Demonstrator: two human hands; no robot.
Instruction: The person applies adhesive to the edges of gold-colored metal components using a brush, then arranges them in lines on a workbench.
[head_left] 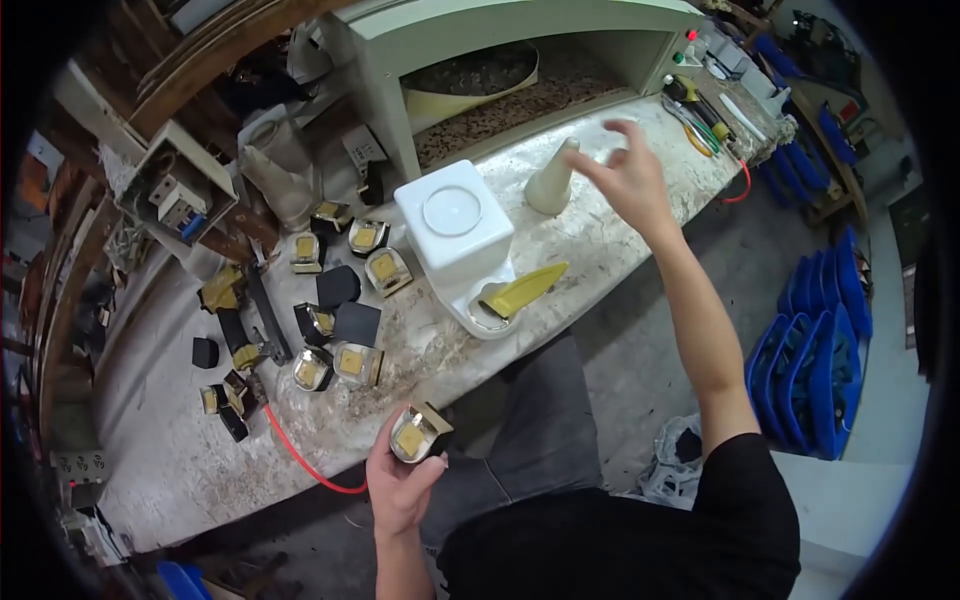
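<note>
the left hand [400, 485] grips a small shiny metal part with a yellow middle [418, 435], held just off the edge of the pale stone worktop [180, 450]. the right hand [625, 175] is up in the air, fingers spread and holding nothing, near a cream plastic cone [553, 180] standing beside a white square box [455, 225].

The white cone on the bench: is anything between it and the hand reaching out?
Nothing visible. The right hand hangs open in the air just right of the cone, with only bare benchtop between them. The white box sits on the cone's other side. The left hand holds a small metal part, well away.
</note>
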